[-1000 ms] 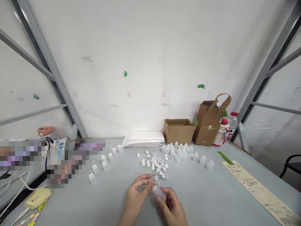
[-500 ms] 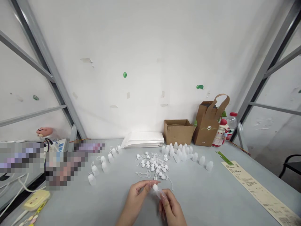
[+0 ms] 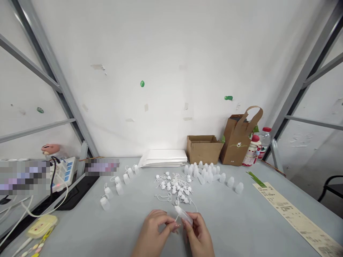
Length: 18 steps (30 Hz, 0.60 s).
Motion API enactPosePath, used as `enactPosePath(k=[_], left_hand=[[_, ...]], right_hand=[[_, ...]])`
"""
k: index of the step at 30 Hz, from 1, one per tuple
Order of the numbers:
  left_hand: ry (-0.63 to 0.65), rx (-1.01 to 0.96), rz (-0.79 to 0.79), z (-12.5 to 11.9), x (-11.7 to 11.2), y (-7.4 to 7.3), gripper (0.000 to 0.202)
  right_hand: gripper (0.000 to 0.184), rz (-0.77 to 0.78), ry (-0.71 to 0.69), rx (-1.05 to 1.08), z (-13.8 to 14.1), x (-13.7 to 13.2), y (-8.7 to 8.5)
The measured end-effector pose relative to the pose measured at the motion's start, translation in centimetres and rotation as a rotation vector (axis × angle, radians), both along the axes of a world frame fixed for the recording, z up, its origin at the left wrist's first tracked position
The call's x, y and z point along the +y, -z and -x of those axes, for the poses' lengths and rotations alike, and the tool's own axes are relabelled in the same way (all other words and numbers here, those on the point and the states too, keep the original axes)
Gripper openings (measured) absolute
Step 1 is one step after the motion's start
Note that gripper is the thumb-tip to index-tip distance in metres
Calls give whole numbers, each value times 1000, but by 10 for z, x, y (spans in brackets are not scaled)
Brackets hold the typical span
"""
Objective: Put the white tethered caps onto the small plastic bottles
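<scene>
My right hand [image 3: 198, 235] grips a small clear plastic bottle [image 3: 184, 215] with a white tip, held tilted above the grey table [image 3: 241, 221]. My left hand [image 3: 155, 228] is closed in a pinch beside the bottle's tip, its fingertips on a thin white cap strap [image 3: 175, 220]. Just beyond the hands lies a heap of white caps with loops [image 3: 174, 187]. A cluster of empty clear bottles [image 3: 206, 173] stands farther right, and a curved row of capped bottles [image 3: 118, 187] sits to the left.
A stack of white bags [image 3: 163, 159], an open cardboard box [image 3: 204, 148], a brown paper bag [image 3: 238, 137] and drink bottles [image 3: 254, 150] line the wall. A printed paper strip [image 3: 294, 217] lies right. A power strip [image 3: 63, 171], cables and a yellow device [image 3: 41, 225] sit left.
Both hands have dropped slightly toward me. My left hand slid from the bottle's tip to pinching the strap below it; the bottle points up and left.
</scene>
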State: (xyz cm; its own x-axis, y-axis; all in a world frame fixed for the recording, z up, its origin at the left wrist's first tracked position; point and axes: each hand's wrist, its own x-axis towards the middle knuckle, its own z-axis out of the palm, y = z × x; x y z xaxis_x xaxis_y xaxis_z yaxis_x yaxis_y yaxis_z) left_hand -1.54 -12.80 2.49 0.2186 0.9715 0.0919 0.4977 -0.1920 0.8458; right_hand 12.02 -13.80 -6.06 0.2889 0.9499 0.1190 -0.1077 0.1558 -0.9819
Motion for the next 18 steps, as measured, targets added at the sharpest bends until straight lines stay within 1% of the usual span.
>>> enactPosePath(k=[2, 4, 6, 9, 11, 14, 16, 18], left_hand=[[-41, -39, -3, -2, 0, 0, 19], [-117, -162, 58, -1, 2, 2, 14], [-202, -354, 162, 1, 6, 6, 14], [-294, -674, 296, 7, 13, 14, 27], [-308, -878, 358, 8, 14, 19, 32], [-267, -1133, 469, 6, 14, 24, 28], [-241, -1230, 547, 2, 14, 26, 23], [-242, -1272, 598, -3, 13, 27, 20]], right_hand=[[36, 9, 12, 7, -1, 0, -1], [36, 16, 12, 22, -2, 0, -2], [36, 11, 0, 38, -2, 0, -2], [36, 0, -26, 21, -1, -1, 0], [37, -7, -44, -8, 0, -2, 3], [37, -8, -68, -53, 3, -2, 6], [38, -14, -67, -81, 4, -3, 8], [38, -27, -59, -113, 4, -3, 8]])
